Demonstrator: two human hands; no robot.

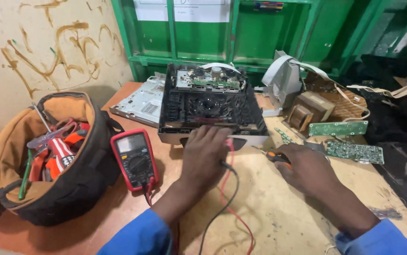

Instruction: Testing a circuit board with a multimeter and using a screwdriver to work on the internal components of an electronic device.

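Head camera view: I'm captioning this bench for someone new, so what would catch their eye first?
Probably the opened black device at the middle of the table, with the left hand at its front edge by red and black leads. Next, the red meter on its left beside an open tool bag. The right hand grips an orange-handled tool near green circuit boards.

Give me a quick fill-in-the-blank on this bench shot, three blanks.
1. The red-cased multimeter lies between the black opened electronics chassis and the ____ full of hand tools.
2. The right hand closes on a tool with an ____ handle.
3. The left hand rests at the chassis's front edge, over red and ____ test leads.

Missing words: tool bag; orange; black
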